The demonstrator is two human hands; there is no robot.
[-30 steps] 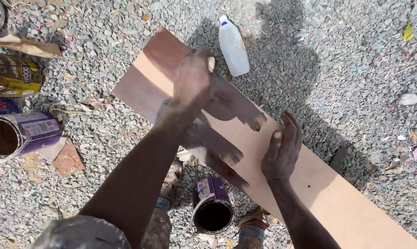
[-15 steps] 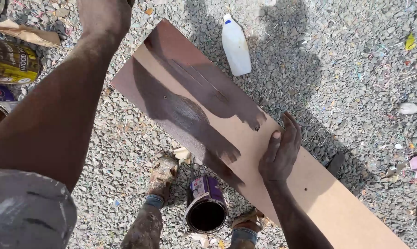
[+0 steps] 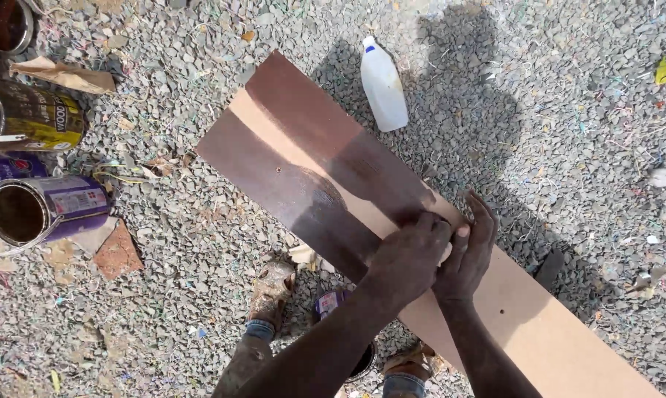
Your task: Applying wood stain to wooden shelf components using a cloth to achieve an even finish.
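View from above onto gravel ground (image 3: 200,309), with a long board (image 3: 539,324) lying diagonally from upper centre to lower right; its upper-left part carries dark brown stain in broad bands, its lower-right part is bare and pale.

Containers: a white plastic bottle (image 3: 383,87) with a blue cap lies on the gravel just beside the board's upper edge, contents not visible; at the left edge, an open purple tin (image 3: 42,208) lies on its side, its interior dark brown; above it a yellow-and-dark tin (image 3: 31,116), also on its side; in the upper left corner, the rim of a round can (image 3: 9,23) holding dark liquid; below the board, between two stained shoes (image 3: 272,284), a small purple tin (image 3: 333,304) is largely hidden by the forearm.

Hands: both arms enter from the bottom of the frame and meet at the middle of the board, at the boundary of stained and bare surface; the left hand (image 3: 410,254) is knuckles-up, fingers curled; its grip is closed tight about a small pale object (image 3: 462,231), of which only a sliver shows, kind not discernible; the right hand (image 3: 471,254) lies just beside and touching it, fingers extended flat and pressed on the board, grip open and holding nothing.

A brown paper bag (image 3: 64,74) lies at upper left.
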